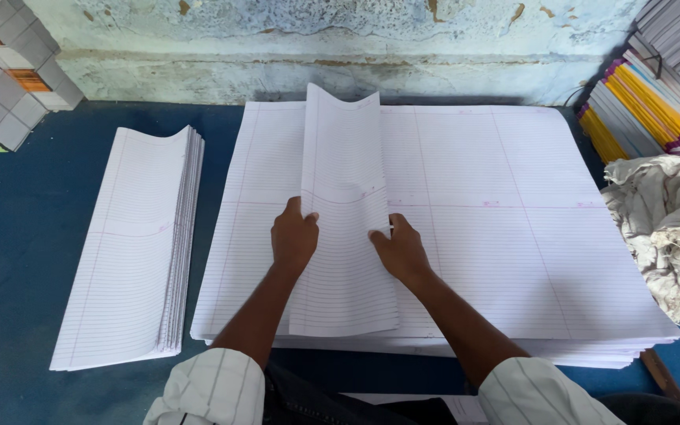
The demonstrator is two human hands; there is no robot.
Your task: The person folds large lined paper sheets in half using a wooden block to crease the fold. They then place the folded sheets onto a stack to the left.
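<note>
A folded ruled sheet (345,236) lies lengthwise on the large stack of ruled sheets (513,236), which covers the middle of the blue tabletop (17,236). The left hand (293,238) pinches the folded sheet's left edge, thumb on top. The right hand (400,249) presses its right edge with fingers together. A pile of folded ruled sheets (131,252) lies to the left, apart from the stack. Crumpled cloth (670,228) borders the stack on the right, below coloured notebooks (639,110). Bundled grey stock (5,71) occupies the far left corner.
</note>
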